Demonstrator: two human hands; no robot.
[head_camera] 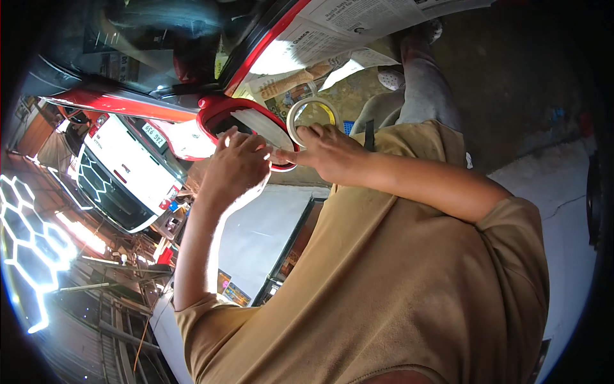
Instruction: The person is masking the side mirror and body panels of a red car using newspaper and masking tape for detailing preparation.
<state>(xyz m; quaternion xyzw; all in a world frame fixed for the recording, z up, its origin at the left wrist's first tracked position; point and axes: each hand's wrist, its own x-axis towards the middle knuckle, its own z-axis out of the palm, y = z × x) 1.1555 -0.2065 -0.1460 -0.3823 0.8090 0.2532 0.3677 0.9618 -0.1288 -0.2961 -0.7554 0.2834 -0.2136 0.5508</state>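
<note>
A red side mirror (206,117) juts from a red car, and a pale strip (256,126), apparently masking tape, crosses its face. My left hand (242,161) is at the mirror's near edge with bent fingers; whether they pinch the strip or only press there is hidden. In my right hand (331,151) is a roll of masking tape (291,117), its ring facing up and the fingers hooked through and around it. One finger of that hand stretches to the mirror's rim, close to the left fingertips.
Newspaper sheets (316,36) cover the car's side beyond the red window edge (268,43). A dark car window (144,33) lies at the top left. Behind the mirror stands a white pickup (129,168). My legs (422,91) are on the concrete floor (503,96).
</note>
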